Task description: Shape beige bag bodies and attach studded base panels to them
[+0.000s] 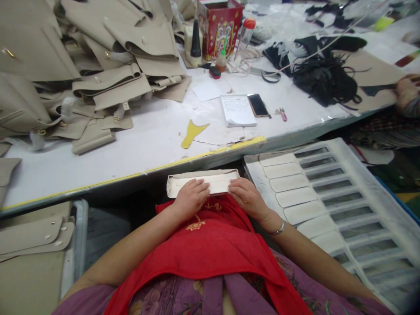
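Cream-coloured, the long shallow piece [218,184] lies over the person's lap, just beyond the gold print on a red apron [197,245] and near the front edge of the bench [147,144]. Its inside faces up, with raised walls along the far side and at the left end. The left hand [192,197] has its grip clamped on the near edge, fingers laid over the inner face (its thumb is hidden). The right hand [247,199] has its grip clamped on the right end, fingertips bent onto the corner; a silvery band [279,228] circles that wrist.

To the right, a slotted rack [357,205] bears a column of pale strips [297,190]. To the left, a grey-rimmed bin [80,227] holds beige parts with snaps [36,236].

On the bench, a yellow scraper-like piece [193,132] lies near the yellow-taped edge. Beyond it sit a written notepad [236,110], a phone [259,105] just beside that, and pink-handled snips [283,114]. Beige bag parts [114,83] are heaped at the left; a red patterned box [218,30] stands behind a small green-tipped bottle [221,61]. Black stringy material [324,81] is piled at the right, near another person's hand [407,91].
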The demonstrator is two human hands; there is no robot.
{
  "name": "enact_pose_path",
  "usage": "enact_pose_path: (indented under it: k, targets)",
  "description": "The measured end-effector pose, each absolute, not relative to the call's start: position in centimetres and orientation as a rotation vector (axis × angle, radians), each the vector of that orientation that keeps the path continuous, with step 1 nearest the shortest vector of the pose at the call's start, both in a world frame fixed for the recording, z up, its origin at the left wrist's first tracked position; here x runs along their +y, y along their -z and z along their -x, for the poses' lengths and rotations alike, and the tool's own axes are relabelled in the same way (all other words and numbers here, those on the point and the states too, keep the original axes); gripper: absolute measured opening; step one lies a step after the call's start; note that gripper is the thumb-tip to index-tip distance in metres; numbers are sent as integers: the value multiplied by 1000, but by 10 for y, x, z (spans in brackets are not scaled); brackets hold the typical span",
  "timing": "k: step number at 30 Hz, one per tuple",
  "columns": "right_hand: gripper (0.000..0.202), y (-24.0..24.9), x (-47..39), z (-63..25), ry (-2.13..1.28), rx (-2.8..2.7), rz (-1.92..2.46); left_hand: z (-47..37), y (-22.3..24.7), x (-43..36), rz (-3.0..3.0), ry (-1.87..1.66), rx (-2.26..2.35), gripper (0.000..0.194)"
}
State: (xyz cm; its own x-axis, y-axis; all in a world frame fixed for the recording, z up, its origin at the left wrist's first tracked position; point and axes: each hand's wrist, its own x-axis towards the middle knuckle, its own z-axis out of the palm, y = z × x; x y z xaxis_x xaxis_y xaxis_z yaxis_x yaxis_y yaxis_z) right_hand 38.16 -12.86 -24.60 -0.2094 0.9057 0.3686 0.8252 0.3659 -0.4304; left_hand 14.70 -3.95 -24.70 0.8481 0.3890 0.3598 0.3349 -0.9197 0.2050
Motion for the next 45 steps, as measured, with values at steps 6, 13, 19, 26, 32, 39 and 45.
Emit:
enact_pose_path:
  k: [6,13,19,26,32,39,45]
  targets:
    - [13,246,-126,-378,-160,-2033,1552,-150,244,-43,-2921,-557,616,22]
    - [12,245,-131,-376,-199,-1970,1612,-152,240,-44,-2903,-489,652,23]
    - [12,247,-137,-378,-257,-1965,1623,-150,241,-38,-2948,-481,559,24]
    - [10,245,-130,-375,-218,-1973,1691,-154,238,-38,-2948,-458,576,24]
    - [12,235,-127,-360,-175,-1929,1844,-159,235,-40,-2880,-452,714,21]
    - [12,227,-125,-350,-143,-1910,2000,-164,224,-40,-2857,-325,900,15]
    - [4,224,-125,-342,-95,-1834,2103,-165,222,-36,-2696,-213,913,17]
